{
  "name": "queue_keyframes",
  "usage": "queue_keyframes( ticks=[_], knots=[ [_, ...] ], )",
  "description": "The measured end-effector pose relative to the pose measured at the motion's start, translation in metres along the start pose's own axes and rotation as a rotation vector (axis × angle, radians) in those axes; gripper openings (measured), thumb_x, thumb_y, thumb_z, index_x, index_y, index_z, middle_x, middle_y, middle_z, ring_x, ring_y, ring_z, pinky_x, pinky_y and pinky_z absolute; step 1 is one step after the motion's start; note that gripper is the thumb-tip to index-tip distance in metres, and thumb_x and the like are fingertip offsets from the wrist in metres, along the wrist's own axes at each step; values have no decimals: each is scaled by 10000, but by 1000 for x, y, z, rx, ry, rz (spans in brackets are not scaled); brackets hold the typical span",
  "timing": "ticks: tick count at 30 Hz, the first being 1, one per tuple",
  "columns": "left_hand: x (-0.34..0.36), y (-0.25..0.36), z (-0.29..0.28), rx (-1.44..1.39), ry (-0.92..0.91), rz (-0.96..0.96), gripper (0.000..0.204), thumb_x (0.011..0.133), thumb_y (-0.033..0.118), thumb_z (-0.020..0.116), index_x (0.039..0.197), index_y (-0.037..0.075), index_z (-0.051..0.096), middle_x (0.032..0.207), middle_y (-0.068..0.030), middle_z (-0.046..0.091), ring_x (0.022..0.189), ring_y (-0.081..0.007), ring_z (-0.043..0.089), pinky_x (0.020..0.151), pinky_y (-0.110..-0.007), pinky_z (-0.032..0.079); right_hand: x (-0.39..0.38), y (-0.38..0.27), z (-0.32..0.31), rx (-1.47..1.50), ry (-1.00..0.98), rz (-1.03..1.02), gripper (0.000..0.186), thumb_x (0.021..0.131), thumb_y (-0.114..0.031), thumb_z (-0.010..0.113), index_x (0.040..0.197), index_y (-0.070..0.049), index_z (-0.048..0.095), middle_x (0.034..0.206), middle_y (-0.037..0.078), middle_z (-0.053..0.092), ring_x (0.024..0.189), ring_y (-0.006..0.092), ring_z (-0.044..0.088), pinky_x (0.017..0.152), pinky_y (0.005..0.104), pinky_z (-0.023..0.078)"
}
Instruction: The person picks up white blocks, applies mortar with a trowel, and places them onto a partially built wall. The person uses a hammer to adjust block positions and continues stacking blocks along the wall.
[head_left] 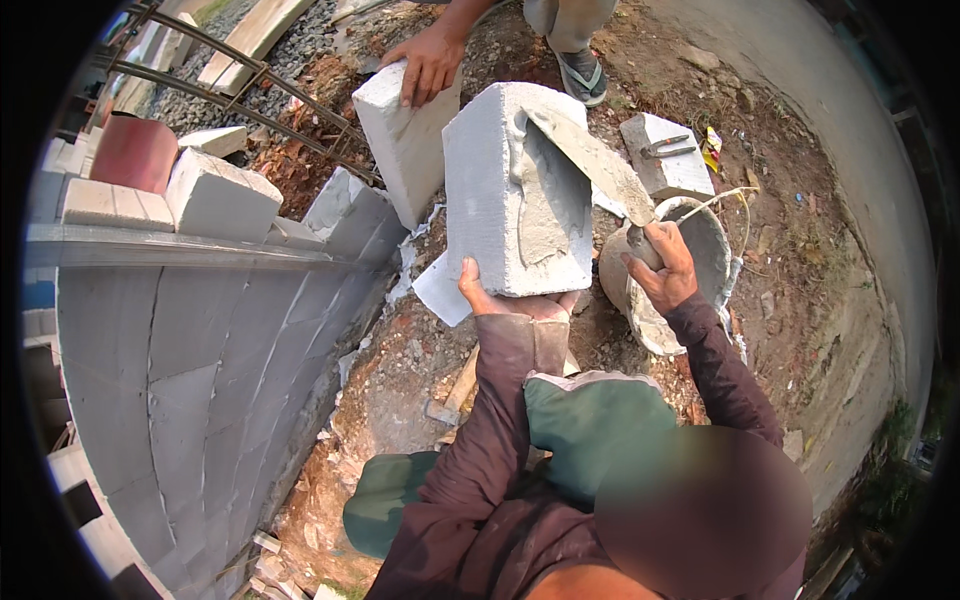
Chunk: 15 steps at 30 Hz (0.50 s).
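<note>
A large pale aerated concrete block (482,190) rests tilted on my left hand (520,302), which grips its lower end with the thumb along the side. Wet grey mortar (548,225) is spread on the block's right-hand face. My right hand (664,268) is closed round the handle of a trowel (595,165); its mortar-coated blade lies against that face. Just below the right hand stands a mortar-crusted bucket (655,328), partly hidden by the hand and sleeve. Another person's hand (432,62) is on a second block (405,140) at the far side.
A grey block wall (200,370) runs along the left, with loose blocks (222,195) and steel bars (240,75) beyond it. On the ground lie a hammer (455,395) and a block piece (668,160) bearing dark tools. The other person's sandalled foot (583,78) is at the far side.
</note>
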<state>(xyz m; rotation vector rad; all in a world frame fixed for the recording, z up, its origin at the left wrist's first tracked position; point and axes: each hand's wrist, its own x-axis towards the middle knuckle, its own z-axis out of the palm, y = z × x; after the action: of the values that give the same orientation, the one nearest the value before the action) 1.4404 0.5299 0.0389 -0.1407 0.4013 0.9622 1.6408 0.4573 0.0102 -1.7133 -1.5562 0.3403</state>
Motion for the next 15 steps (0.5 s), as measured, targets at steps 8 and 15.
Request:
queue_keyframes(
  ticks=[8,15],
  knots=[
    [-2,10,22,210,191,199,729,786,562,427,1352,122,296,1317,-121,389,1176,-320,415,964,-511,338,-69,3,31,-132,17,-101,531,598,-10,698,1108,-82,569,950,158,501,845,325,525,705,372,447],
    [10,21,-26,-87,-10,-44,842,706,639,449,1372,157,267,1356,-129,352,1177,-385,407,871,-630,352,-118,39,-1,-323,166,101,507,602,23,663,1095,-69,581,943,161,507,819,318,538,709,362,453]
  ],
)
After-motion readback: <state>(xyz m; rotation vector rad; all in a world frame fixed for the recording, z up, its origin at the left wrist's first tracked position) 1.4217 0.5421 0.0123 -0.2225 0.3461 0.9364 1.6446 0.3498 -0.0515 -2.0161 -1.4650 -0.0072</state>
